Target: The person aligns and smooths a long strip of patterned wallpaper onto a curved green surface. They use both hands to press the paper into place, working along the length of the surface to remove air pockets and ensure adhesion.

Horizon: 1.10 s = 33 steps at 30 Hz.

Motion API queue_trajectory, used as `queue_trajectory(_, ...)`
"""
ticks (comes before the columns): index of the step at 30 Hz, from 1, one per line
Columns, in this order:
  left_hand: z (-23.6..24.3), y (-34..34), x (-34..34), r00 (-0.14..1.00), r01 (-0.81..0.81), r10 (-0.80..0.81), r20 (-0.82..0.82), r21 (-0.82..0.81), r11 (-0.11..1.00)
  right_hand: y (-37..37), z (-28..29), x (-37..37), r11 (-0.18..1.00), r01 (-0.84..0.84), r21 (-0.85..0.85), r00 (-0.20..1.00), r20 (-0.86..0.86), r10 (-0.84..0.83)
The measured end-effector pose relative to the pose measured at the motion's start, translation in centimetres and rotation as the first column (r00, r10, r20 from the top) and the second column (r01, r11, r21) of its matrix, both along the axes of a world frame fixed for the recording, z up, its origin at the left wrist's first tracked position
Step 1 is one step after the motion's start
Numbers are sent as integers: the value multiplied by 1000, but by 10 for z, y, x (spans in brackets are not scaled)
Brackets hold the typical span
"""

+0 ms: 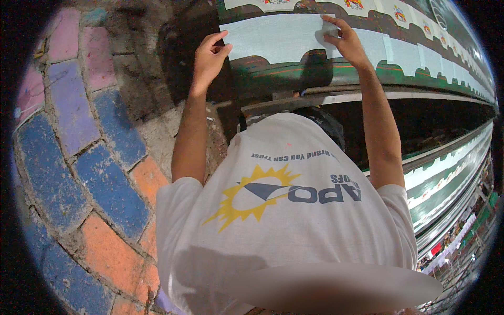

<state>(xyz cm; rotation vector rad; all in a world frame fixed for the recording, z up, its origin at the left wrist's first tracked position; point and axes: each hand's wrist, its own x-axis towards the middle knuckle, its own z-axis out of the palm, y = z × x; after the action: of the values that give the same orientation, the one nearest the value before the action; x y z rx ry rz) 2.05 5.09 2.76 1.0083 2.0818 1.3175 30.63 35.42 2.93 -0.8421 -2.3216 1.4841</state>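
Observation:
A pale blue-white cut fabric piece [275,37] with a notched, curved near edge lies flat on the long dark green table [257,76]. At its left end is my left hand [210,60], thumb and forefinger apart, their tips at the fabric's edge. Toward the right end, my right hand [349,47] reaches over the piece with its thumb and forefinger spread, the tips on or just above the cloth. Neither hand visibly grips anything. Shadows fall across the piece below my right hand, and the other fingers are partly hidden.
Similar pale pieces [404,55] continue in a row to the right. Behind them runs a row of white pieces with colourful printed emblems [354,5]. A metal rail [336,98] edges the table near my body. Another long table [446,178] stands right; painted paving bricks [110,184] lie left.

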Motion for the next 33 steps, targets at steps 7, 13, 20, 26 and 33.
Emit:
queue_trajectory(7,-7,-3,3,996,47,-44,80,-33,998,3,-6,6,998,-39,-44,999,6,39)
queue_trajectory(13,-39,8,-4,994,41,-48,-98,-72,997,9,-37,-3,997,-73,34,997,-30,74)
queue_trajectory(20,-45,10,-13,978,66,-84,-190,-98,993,17,-51,-7,937,-166,306,986,35,163)
queue_trajectory(26,-40,9,-11,977,63,-89,-192,-138,988,20,-58,-10,949,-171,266,985,59,161)
queue_trajectory(33,-40,10,-10,982,54,-85,-167,-180,982,20,-62,-12,921,-196,336,979,116,166)
